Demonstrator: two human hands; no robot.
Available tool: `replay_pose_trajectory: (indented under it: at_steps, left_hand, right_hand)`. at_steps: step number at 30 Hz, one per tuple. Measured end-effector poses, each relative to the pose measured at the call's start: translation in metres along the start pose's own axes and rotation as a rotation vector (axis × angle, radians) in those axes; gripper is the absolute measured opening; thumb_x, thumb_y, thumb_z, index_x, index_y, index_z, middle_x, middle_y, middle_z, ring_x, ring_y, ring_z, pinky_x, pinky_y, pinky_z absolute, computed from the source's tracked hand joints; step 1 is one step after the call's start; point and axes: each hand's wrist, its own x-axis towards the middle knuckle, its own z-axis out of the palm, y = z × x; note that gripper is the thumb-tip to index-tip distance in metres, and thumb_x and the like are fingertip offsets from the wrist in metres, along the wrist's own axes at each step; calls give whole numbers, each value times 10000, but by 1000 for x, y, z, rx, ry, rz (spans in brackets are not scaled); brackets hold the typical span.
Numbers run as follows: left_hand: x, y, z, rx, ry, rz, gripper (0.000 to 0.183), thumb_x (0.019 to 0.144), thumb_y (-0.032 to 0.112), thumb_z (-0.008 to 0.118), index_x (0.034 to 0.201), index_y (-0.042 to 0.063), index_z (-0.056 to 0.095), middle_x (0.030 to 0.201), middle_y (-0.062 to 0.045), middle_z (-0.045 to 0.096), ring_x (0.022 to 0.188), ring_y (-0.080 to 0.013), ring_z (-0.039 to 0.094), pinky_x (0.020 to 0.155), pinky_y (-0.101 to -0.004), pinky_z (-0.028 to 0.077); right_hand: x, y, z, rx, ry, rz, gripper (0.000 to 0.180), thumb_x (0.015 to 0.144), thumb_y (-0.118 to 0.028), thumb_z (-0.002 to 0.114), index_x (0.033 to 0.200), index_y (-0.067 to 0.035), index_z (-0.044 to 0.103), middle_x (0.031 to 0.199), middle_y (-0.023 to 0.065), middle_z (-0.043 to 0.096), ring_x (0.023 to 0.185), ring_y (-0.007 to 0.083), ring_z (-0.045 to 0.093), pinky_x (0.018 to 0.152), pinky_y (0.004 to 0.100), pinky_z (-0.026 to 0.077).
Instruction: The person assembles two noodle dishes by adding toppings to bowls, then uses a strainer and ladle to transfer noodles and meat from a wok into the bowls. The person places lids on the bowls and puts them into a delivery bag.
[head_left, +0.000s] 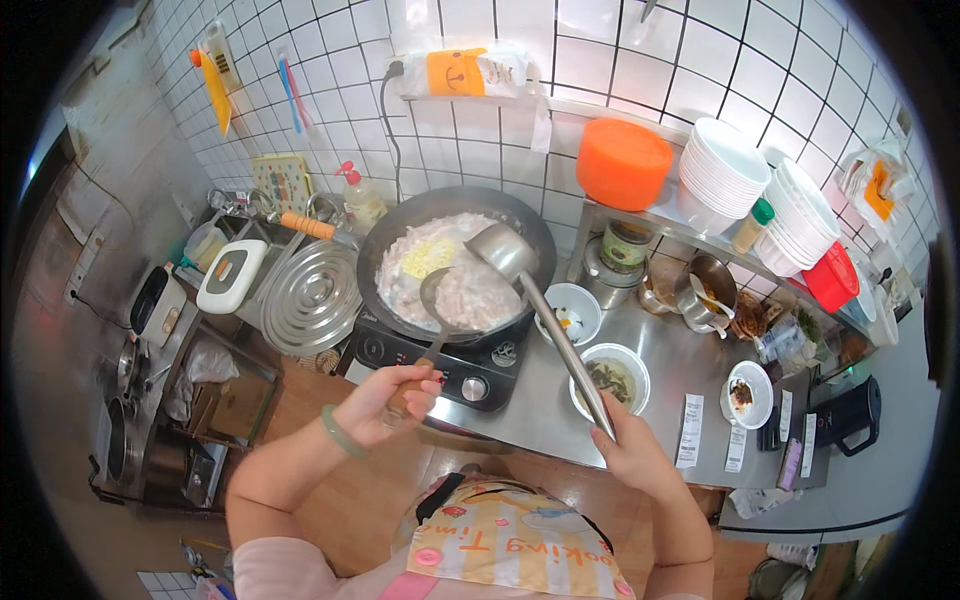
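Observation:
My left hand (375, 409) grips the wooden handle of a metal spatula or turner (435, 341), whose head is partly in the food. In my right hand (637, 450) is the long handle of a steel ladle (555, 319), its bowl tilted over the wok's right half. The dark wok (461, 199) sits on a black induction cooker (491, 379). Pale strips of meat (487, 296) fill it in whitish liquid, with steam above. A heap of chopped yellow garlic or similar (429, 259) lies left of the ladle. The ladle's bowl hides part of the meat.
The wok's handle (307, 225) points left over a large metal lid (311, 300). White bowls holding soup (630, 382) and seasonings (589, 319) stand right of the cooker. A shelf (720, 240) carries an orange container (624, 165) and stacked white bowls (720, 176). Printed slips (690, 431) lie on the counter.

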Motion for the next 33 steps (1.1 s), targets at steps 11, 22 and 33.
replay_pose_trajectory:
  at_steps: [11,22,33]
  left_hand:
    - [9,-7,-29,-74,-210,126,243,937,121,409,1139,-8,446,751,-18,406,495,-40,336,387,-170,309]
    - [-22,-7,-26,109,-208,350,317,953,139,364,1227,-17,393,773,-15,371,504,-37,319,391,-158,291]
    - [-8,-25,-22,542,101,606,315,922,148,448,1224,87,382,722,-10,419,452,-61,369,360,-183,333]
  right_hand:
    - [-29,-15,-18,308,86,199,555,832,-43,551,1339,-35,326,742,59,517,589,119,500,540,267,429]
    - [-23,-15,-6,590,108,305,549,864,-35,512,1367,-55,295,721,-7,458,479,52,422,410,206,364]
    - [1,-27,1,923,-125,392,428,891,-94,462,1304,-33,366,732,2,455,459,55,395,386,198,325]
